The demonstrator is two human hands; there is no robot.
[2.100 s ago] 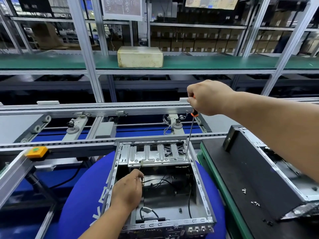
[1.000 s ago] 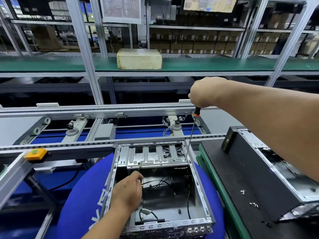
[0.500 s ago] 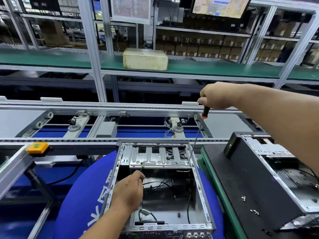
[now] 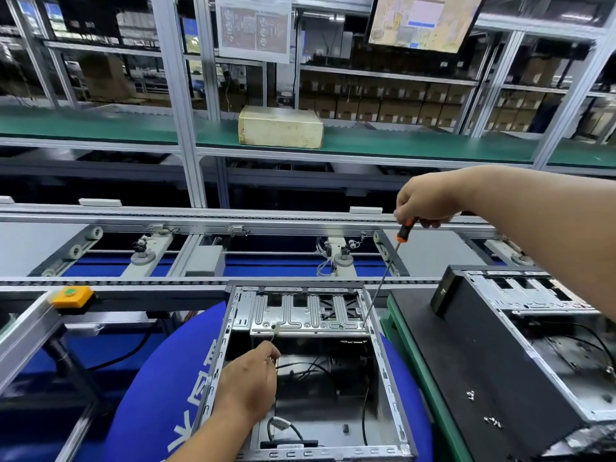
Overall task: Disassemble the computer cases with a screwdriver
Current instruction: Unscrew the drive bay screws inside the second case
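— Case? Where?
— Open case (image 4: 308,371) lying on a round blue pad (image 4: 146,395), near edge, centre of view. Top side off, cables (image 4: 300,366) loose inside, silver bracket (image 4: 308,316) across the far end.

— Right hand?
— Right hand (image 4: 425,201) raised above the conveyor rails (image 4: 200,221), clenched round the handle of a screwdriver (image 4: 383,281). Orange-and-black handle poking out below the fist; long shaft slanting down and left, tip at the bracket's near right corner, against the case's right wall. Contact with a screw too small to tell.

— Left hand?
— Left hand (image 4: 248,385) reaching into the case by its left wall, just below the bracket. Fingers (image 4: 271,353) curled and pinched near a thin pale wire (image 4: 274,335) running up to the bracket's front edge; true grip on it impossible to tell.

— Anything to the right?
— Second case (image 4: 520,355), black, on a dark mat (image 4: 443,378) with a green border, well apart from the hands. Side open, metal frame showing. Loose screws (image 4: 470,395) scattered on its black panel.

— Farther back?
— Yellowed box (image 4: 280,126) on the green shelf (image 4: 400,145) beyond the conveyor. Orange button (image 4: 70,296) on the left rail.
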